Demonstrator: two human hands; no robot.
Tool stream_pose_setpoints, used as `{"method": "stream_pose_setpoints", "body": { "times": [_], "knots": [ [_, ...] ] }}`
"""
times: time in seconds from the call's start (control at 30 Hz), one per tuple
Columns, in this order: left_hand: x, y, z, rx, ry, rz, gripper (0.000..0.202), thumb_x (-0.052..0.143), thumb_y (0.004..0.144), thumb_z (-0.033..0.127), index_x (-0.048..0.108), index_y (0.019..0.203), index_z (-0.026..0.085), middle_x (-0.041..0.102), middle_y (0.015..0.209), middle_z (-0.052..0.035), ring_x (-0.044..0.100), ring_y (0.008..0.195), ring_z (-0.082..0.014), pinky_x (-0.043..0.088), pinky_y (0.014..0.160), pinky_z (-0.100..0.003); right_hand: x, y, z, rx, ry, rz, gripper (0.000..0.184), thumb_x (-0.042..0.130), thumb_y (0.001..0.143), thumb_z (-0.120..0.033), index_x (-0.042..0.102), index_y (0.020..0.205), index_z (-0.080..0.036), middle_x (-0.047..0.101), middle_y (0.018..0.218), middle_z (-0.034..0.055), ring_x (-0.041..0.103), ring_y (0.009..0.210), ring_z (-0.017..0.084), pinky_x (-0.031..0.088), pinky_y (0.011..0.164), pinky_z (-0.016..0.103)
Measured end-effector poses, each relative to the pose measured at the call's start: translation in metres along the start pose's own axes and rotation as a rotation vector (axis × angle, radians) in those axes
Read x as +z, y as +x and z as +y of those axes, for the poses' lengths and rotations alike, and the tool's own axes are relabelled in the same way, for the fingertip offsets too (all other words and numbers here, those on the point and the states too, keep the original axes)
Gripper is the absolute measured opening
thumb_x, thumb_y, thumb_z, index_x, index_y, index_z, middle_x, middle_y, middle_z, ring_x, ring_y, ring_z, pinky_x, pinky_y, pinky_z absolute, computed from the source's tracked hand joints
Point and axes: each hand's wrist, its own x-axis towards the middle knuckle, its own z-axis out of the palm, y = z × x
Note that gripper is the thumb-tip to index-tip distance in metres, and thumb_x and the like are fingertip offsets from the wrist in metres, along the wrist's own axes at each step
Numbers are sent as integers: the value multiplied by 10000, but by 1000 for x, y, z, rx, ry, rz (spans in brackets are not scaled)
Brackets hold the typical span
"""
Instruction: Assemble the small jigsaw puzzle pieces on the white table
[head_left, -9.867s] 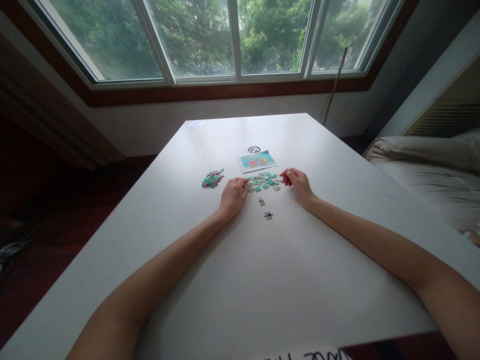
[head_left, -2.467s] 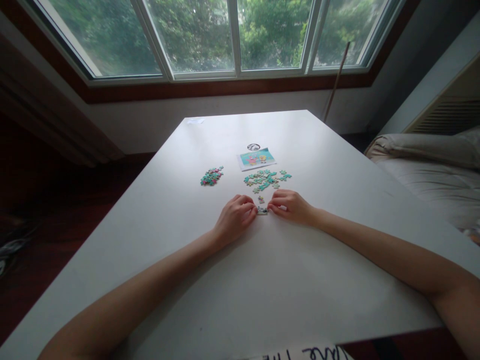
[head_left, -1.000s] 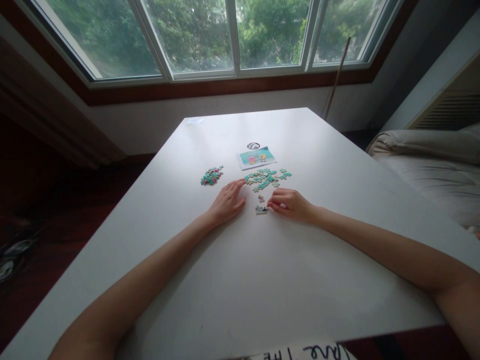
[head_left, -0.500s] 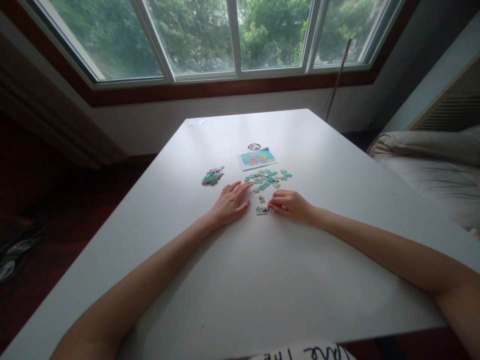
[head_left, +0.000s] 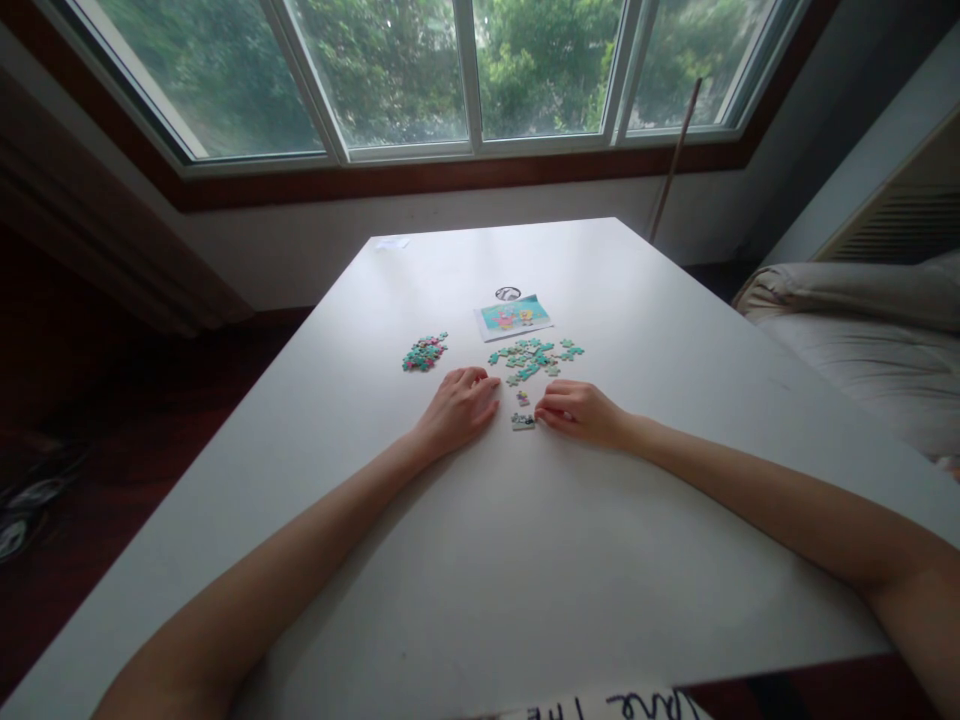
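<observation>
My left hand (head_left: 463, 403) rests on the white table with its fingers bent and the thumb apart from them, holding nothing. Just right of it lie a small purple-and-yellow puzzle piece (head_left: 523, 398) and a short strip of joined puzzle pieces (head_left: 522, 422). At the strip's right end, the fingertips of my right hand (head_left: 574, 408) are closed together on a puzzle piece, mostly hidden by the fingers. Beyond both hands, several loose green puzzle pieces (head_left: 531, 357) are spread out. A heap of green and pink puzzle pieces (head_left: 424, 353) sits farther left.
A picture card (head_left: 514, 317) with two cartoon figures lies behind the loose pieces, and a round black-and-white mark (head_left: 508, 293) is beyond it. The white table (head_left: 450, 600) reaches toward a window. A pale sofa (head_left: 862, 320) stands at the right.
The fingers of my left hand were stretched toward the green pieces and have now drawn back and bent. My right hand stays at the strip.
</observation>
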Motion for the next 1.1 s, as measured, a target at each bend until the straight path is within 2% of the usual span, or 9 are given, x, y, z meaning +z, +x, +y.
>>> {"method": "stream_pose_setpoints", "body": {
  "times": [0.2, 0.33, 0.43, 0.67, 1.1],
  "knots": [
    [-3, 2, 2, -3, -47, -16, 104, 444, 843, 153, 537, 884, 173, 592, 974, -72, 538, 930, -205, 428, 898, -374, 1, 0, 0, -5, 10, 1, 278, 426, 919, -256, 564, 694, -168, 506, 642, 19, 452, 616, 126, 360, 583, 234],
    [-3, 0, 2, -12, -42, 33, 213, 476, 842, 176, 532, 1046, 146, 564, 1027, -97, 506, 979, -220, 432, 908, -374, 1, 0, 0, -5, 10, 3, 281, 422, 922, -262, 568, 702, -167, 509, 649, 22, 458, 624, 127, 365, 587, 234],
    [-3, -2, 2, -7, 10, 43, 304, 482, 862, 227, 533, 1158, 181, 539, 1044, -95, 489, 968, -228, 448, 875, -380, 1, 0, 0, 3, 14, -2, 273, 424, 920, -259, 572, 710, -167, 513, 653, 24, 466, 629, 128, 370, 593, 233],
    [-4, -2, 0, 35, 0, 3, 276, 452, 884, 234, 613, 1109, 238, 562, 994, -77, 516, 891, -202, 465, 794, -348, 1, 0, -1, 9, 18, -4, 266, 434, 915, -256, 576, 708, -171, 515, 647, 22, 463, 615, 129, 367, 588, 235],
    [0, -1, -2, 45, -11, 7, 199, 437, 885, 196, 595, 1005, 198, 614, 1011, -73, 546, 948, -205, 456, 844, -358, 0, 1, -2, -2, 1, -2, 284, 418, 921, -271, 566, 699, -173, 516, 643, 25, 459, 614, 132, 363, 583, 236]
  ]
}}
